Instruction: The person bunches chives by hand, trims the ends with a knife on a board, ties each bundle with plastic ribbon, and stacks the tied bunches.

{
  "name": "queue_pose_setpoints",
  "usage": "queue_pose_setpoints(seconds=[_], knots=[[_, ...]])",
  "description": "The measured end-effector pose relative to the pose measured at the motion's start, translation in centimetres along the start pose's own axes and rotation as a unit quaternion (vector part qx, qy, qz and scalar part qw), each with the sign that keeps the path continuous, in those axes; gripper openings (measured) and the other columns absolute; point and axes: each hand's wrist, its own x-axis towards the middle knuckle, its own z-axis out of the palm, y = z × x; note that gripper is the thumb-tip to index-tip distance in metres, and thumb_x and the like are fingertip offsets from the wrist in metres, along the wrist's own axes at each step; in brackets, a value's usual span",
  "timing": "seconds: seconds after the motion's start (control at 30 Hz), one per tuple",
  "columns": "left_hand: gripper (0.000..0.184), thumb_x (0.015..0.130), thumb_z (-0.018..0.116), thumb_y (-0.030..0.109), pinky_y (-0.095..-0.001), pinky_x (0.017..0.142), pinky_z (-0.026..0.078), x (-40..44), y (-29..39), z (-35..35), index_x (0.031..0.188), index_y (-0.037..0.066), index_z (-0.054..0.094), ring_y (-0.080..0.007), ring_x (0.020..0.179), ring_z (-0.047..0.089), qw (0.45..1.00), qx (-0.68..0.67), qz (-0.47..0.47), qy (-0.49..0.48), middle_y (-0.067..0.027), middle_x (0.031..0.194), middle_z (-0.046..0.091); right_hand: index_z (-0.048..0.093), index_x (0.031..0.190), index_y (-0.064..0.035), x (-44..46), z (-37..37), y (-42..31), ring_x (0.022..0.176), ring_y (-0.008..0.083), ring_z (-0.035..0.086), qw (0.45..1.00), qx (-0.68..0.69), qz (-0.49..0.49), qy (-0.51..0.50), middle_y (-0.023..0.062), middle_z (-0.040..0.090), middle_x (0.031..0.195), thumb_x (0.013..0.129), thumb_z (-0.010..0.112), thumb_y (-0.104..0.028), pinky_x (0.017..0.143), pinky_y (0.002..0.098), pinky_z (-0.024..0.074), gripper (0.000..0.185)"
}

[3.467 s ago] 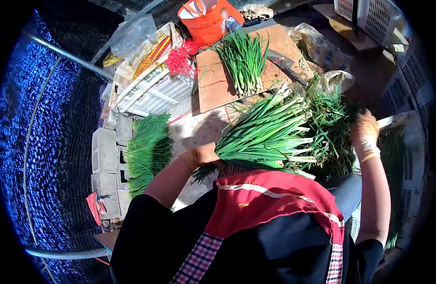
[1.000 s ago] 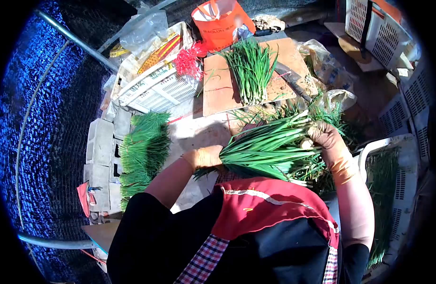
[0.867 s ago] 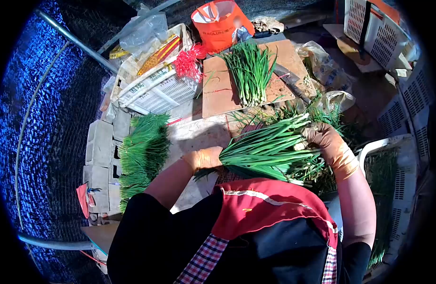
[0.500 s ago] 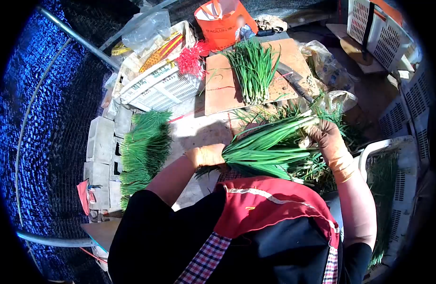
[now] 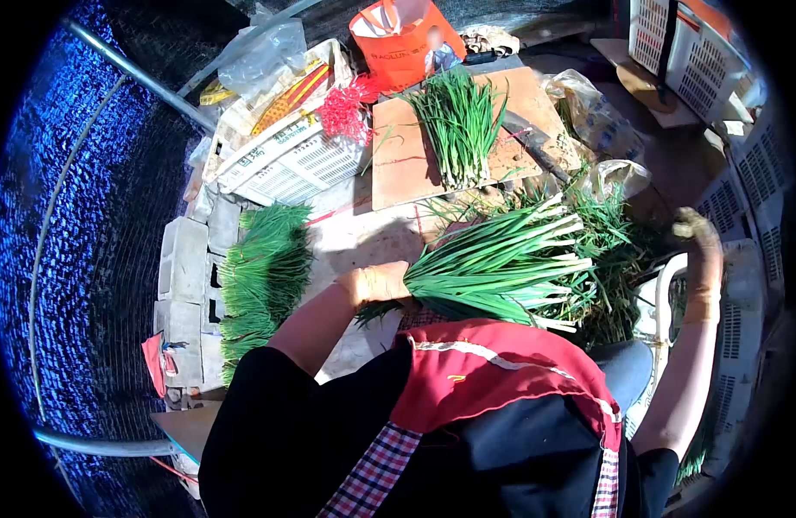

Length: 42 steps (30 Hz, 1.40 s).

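My left hand (image 5: 380, 284) is closed round the leafy end of a bunch of long green stalks (image 5: 501, 268), whose pale ends fan out to the right. Out at the right, my right hand (image 5: 702, 242) is raised near the white crate, away from the bunch; its fingers are blurred, and whether they hold anything is unclear. Between the bunch and that hand lies a heap of loose greens (image 5: 609, 285). Another bunch (image 5: 456, 129) rests on a brown board (image 5: 401, 164), beside a large knife (image 5: 536, 151).
Stacked greens (image 5: 264, 281) lie at the left beside grey blocks (image 5: 183, 259). A white crate (image 5: 294, 168) with red ties (image 5: 344, 112) and an orange bag (image 5: 404, 52) stand behind. Clear plastic bags (image 5: 592, 116) lie right of the board, and a white crate (image 5: 735, 345) stands at the right.
My right hand has left the pale ends of the held bunch and swung out to the right. The stalk ends are now spread apart. My left hand keeps its hold in nearly the same place.
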Motion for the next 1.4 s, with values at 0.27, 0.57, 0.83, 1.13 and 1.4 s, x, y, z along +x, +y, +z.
queue_pose_setpoints(seconds=[0.27,0.57,0.83,1.13,1.4], knots=[[0.038,0.086,0.051,0.035,-0.0349,0.071,0.044,-1.4,4.4,-0.6,0.102,0.001,0.058,-0.0131,0.072,0.05,0.998,-0.028,-0.047,-0.017,-0.0145,0.083,0.064,0.062,0.103,-0.0016,-6.8,18.4,-1.0,0.083,0.0265,0.063,0.898,-0.396,0.095,-0.167,0.0135,0.066,0.088,0.075,0.068,-0.02,0.078,0.0334,0.0473,0.033],[0.031,0.084,0.053,0.028,-0.0341,0.07,0.044,-1.9,5.3,-0.6,0.099,0.001,0.058,-0.0166,0.071,0.052,0.997,0.046,-0.001,0.059,-0.0166,0.084,0.064,0.064,0.092,-0.0003,-3.9,23.0,0.9,0.076,0.0298,0.063,0.831,-0.533,-0.058,-0.148,0.0153,0.066,0.081,0.074,0.066,-0.045,0.069,0.0359,0.048,0.048],[0.033,0.08,0.058,0.03,-0.0324,0.059,0.044,-2.4,7.0,-0.9,0.093,-0.001,0.059,-0.0122,0.064,0.049,0.993,-0.072,-0.095,0.025,-0.01,0.069,0.059,0.06,0.096,0.0026,-1.2,22.7,8.2,0.07,0.0166,0.061,0.936,-0.259,0.032,-0.235,0.0105,0.066,0.085,0.078,0.065,-0.02,0.066,0.0309,0.0483,0.029],[0.027,0.071,0.064,0.021,-0.0319,0.059,0.043,-1.9,4.6,-0.1,0.087,0.0,0.062,-0.0129,0.064,0.049,0.992,-0.108,-0.056,0.023,-0.0081,0.07,0.059,0.063,0.091,0.0,-5.3,22.3,5.0,0.062,0.021,0.062,0.932,-0.296,0.055,-0.203,0.0117,0.066,0.081,0.08,0.063,-0.017,0.061,0.0313,0.0491,0.02],[0.036,0.075,0.063,0.027,-0.0321,0.074,0.044,-1.7,4.9,0.0,0.1,0.001,0.06,-0.0141,0.08,0.053,0.994,-0.103,0.012,0.02,-0.0115,0.088,0.065,0.068,0.084,-0.004,-9.7,22.2,0.0,0.095,0.0257,0.059,0.862,-0.241,-0.182,-0.407,0.0128,0.064,0.099,0.075,0.061,-0.015,0.081,0.0348,0.0467,0.016]])
